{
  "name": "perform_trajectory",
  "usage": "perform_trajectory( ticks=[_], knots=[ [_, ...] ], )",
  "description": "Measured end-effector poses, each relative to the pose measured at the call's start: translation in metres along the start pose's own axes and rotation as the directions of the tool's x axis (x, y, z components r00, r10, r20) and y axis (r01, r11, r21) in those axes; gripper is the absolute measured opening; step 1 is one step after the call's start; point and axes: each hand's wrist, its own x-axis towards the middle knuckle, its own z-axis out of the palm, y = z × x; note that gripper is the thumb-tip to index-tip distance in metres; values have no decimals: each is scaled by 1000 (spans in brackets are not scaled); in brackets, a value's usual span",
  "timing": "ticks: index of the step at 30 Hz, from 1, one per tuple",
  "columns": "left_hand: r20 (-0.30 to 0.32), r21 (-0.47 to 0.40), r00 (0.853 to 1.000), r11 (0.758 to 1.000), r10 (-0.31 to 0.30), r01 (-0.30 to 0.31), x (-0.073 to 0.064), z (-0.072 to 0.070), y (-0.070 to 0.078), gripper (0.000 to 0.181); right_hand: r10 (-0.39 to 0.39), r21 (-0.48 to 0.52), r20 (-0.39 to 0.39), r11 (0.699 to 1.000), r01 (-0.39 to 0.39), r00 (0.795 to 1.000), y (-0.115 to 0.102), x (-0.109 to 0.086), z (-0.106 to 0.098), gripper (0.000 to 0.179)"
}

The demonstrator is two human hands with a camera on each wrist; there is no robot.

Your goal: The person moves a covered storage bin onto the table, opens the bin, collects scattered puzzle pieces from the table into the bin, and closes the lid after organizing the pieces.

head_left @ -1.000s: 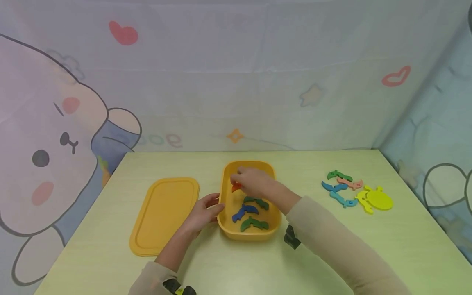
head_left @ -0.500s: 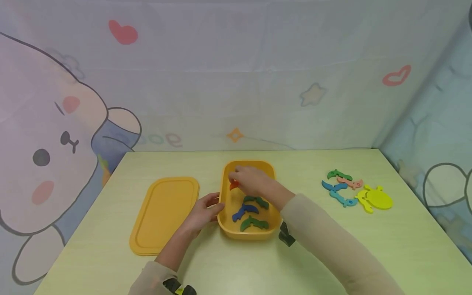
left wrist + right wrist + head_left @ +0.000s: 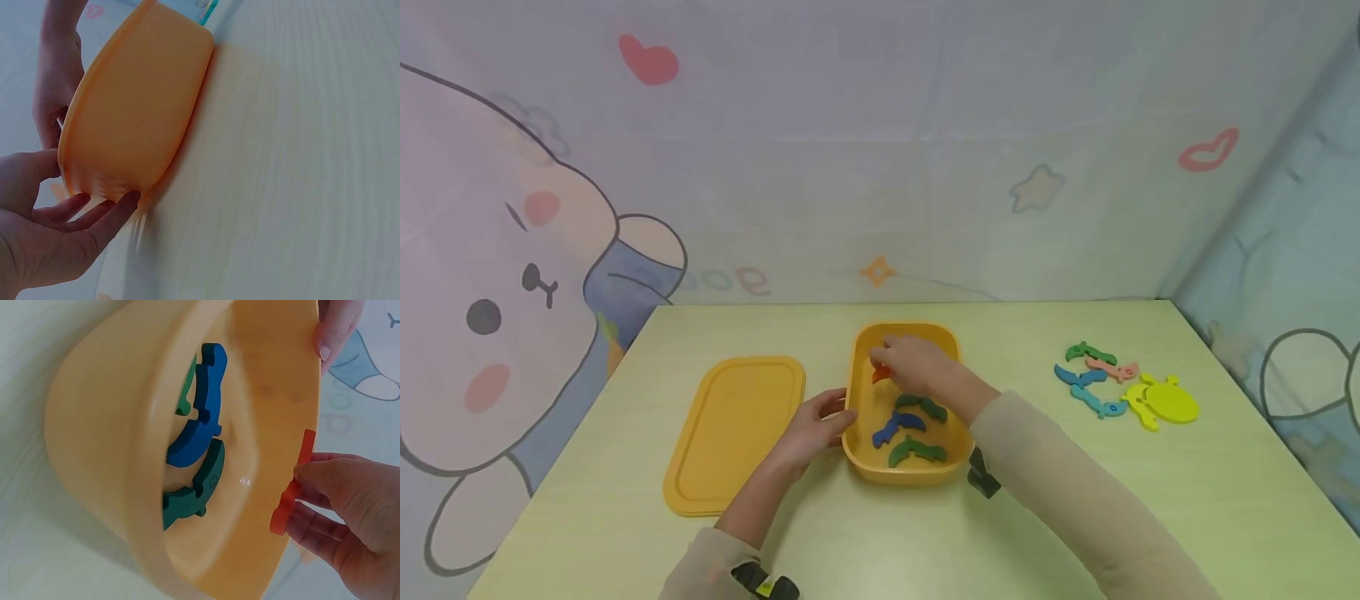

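Right wrist: right hand (image 3: 353,515) pinches wavy red piece (image 3: 289,495); head: left hand (image 3: 811,429) grips smooth tub (image 3: 904,477) (rounded corners).

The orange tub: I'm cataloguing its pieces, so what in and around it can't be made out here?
Head view: part of the red piece, covered by the fingers of the right hand.
Left wrist view: the inside of the tub, hidden by its own side.
Right wrist view: most of the higher green piece, behind the tub's near side.
Right wrist view: most of the left hand, cut off by the top edge.
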Motion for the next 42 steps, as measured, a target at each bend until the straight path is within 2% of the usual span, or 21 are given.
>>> perform_trajectory(
  ticks=[6, 13, 25, 33, 42],
  knots=[
    [-3, 10, 1000, 1000, -2, 2, 1, 0, 0, 48, 4, 11, -6, 1000, -4, 1000, 2, 0, 0, 15],
    [-3, 24, 1000, 1000, -17, 17, 2, -1, -1, 50, 5, 69, -16, 998, -3, 1000, 3, -1, -1, 36],
    [-10, 29, 999, 999, -36, 36, 1, 0, 0, 50, 15, 21, 18, 1000, -15, 1000, 1, -6, -5, 35],
    [-12, 22, 999, 999, -32, 32, 2, 1, -1, 50, -44, -3, -27, 999, 44, 999, 1, -16, -10, 34],
    [-21, 34, 999, 998, -44, 45, 1, 1, 0, 50, -51, -6, -46, 999, 51, 998, 9, -30, -15, 31]
  ],
)
